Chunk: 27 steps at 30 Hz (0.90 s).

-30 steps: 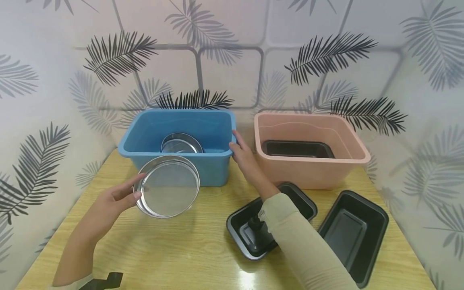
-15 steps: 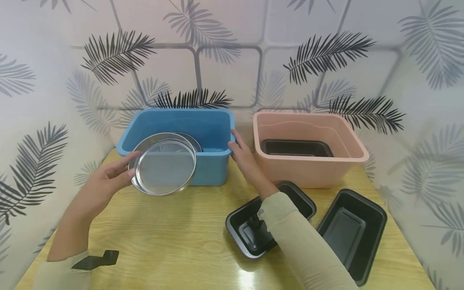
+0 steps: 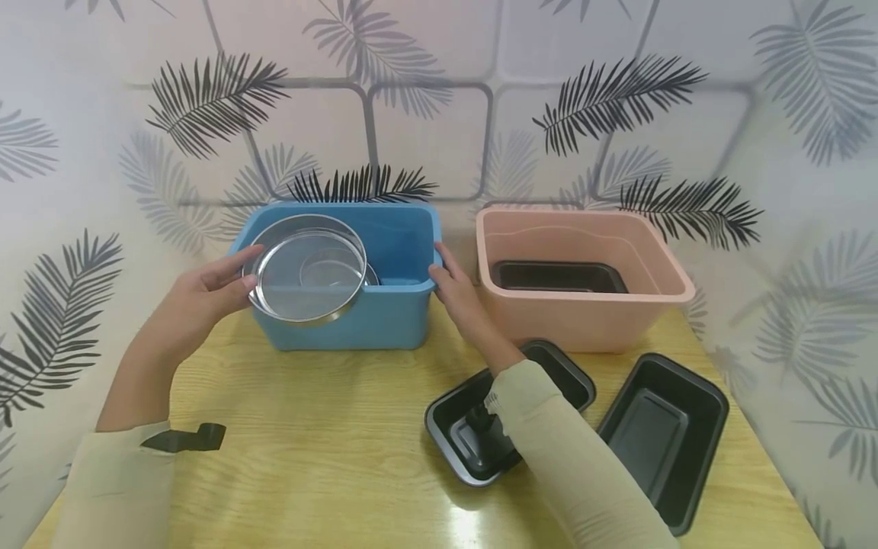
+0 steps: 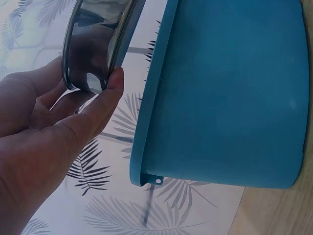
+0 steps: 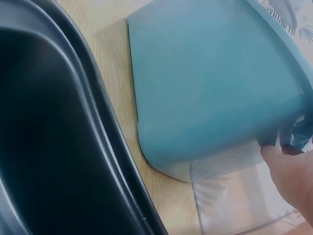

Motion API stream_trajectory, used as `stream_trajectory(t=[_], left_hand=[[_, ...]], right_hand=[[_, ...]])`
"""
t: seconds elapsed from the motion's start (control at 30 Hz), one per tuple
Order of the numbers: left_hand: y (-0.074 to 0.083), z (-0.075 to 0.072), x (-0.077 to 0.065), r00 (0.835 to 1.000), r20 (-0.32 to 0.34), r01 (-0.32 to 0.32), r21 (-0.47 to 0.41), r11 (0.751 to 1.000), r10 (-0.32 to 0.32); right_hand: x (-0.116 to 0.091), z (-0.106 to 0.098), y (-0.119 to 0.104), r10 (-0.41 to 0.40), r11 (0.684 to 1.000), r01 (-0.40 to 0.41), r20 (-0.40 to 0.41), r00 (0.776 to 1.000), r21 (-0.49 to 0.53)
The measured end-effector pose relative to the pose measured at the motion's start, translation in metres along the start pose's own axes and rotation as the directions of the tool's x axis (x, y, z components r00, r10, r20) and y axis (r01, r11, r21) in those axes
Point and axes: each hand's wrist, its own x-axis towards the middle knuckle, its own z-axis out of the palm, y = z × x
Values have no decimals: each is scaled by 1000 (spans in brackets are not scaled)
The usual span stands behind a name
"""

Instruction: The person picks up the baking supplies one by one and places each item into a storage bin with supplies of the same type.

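A round metal sieve (image 3: 312,267) with fine see-through mesh is held at its left side by my left hand (image 3: 214,286). It hangs tilted in front of and above the front rim of a blue plastic bin (image 3: 343,324). Thumb and fingers pinch the sieve's metal wall in the left wrist view, where the bin stands apart to the right. Another round metal piece (image 3: 373,276) lies inside the bin, mostly seen through the mesh. My right hand (image 3: 459,293) grips the bin's right front corner at the rim. In the right wrist view its fingertips meet the bin's side.
Right of the blue bin stands a pink bin (image 3: 583,316) with a dark loaf pan (image 3: 559,276) inside. Two black loaf pans lie on the wooden table (image 3: 309,457): one (image 3: 473,465) partly under my right forearm, another (image 3: 658,435) farther right. A leaf-patterned wall stands behind.
My left hand has raised the sieve from low in front of the blue bin up to its rim, shifting slightly left. My right hand stays at the bin's corner.
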Motion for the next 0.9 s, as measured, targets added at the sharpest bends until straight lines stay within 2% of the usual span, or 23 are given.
stream_trajectory(t=[0.3, 0.5, 0.67, 0.9], left_hand=[[-6, -9, 35, 999, 34, -1, -10, 1000, 1], [-10, -15, 57, 998, 43, 47, -27, 999, -45], [-12, -15, 72, 996, 31, 85, -19, 996, -84], [-19, -11, 93, 993, 73, 93, -78, 993, -88]], right_hand=[[2, -1, 0, -10, 1000, 10, 4, 1000, -9], [1, -2, -2, -6, 1000, 6, 7, 1000, -11], [1, -2, -2, -6, 1000, 6, 10, 1000, -14], [0, -2, 0, -6, 1000, 6, 24, 1000, -8]])
